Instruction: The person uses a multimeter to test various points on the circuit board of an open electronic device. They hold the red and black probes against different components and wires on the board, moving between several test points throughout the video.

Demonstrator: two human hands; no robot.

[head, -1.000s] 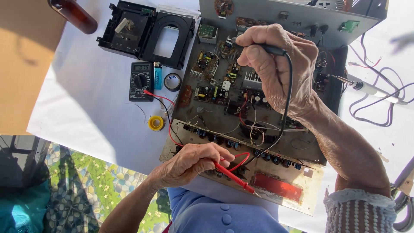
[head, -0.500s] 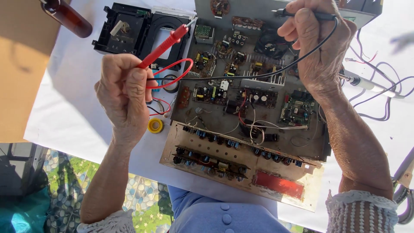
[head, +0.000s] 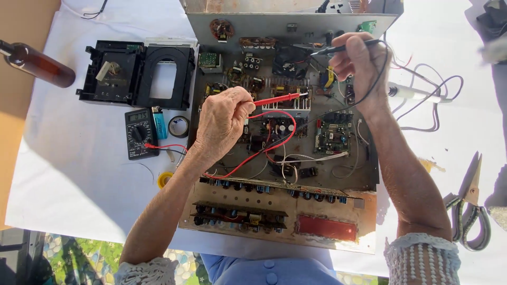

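Since half a sec ago, left hand (head: 223, 122) has swung from beside the chassis to over the boards. Around: multimeter (head: 140, 133), blue lighter (head: 159, 122), tape roll (head: 178, 126), black tray mechanism (head: 138, 74) at left; scissors (head: 471, 211) at right. Opened amplifier chassis (head: 285, 132) lies mid-table, wiring crowding the boards. Left hand grips red probe (head: 280, 98), tip on a heatsink; right hand (head: 358, 66) pinches black probe (head: 340, 49) near the back wall.
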